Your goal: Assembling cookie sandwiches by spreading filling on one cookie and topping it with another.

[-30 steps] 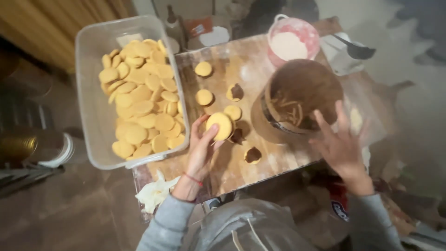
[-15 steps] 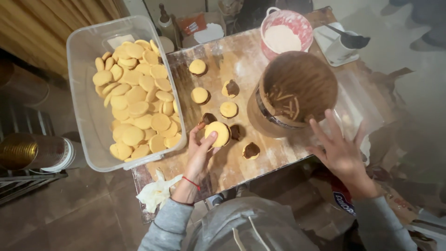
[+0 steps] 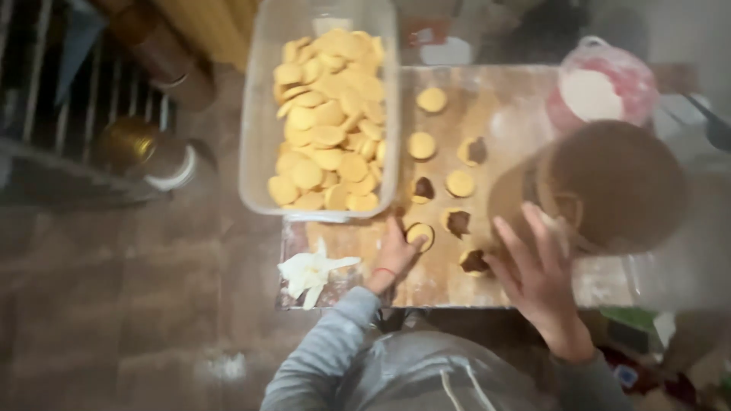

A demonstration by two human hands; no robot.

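Discs (image 3: 459, 183) are lying on the board (image 3: 518, 106), several already carrying dark filling, others bare (tub (image 3: 327, 122) full). Left hand (image 3: 396, 255) is pinching one disc (image 3: 419, 234); right hand (image 3: 537, 278) is hovering spread, empty, beside the bowl (image 3: 609, 186).

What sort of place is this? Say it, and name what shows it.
Probably a small kitchen or home bakery: a floured wooden board with round biscuits, a clear plastic tub of pale yellow biscuits, and a large brown bowl. The left hand touches one round biscuit.
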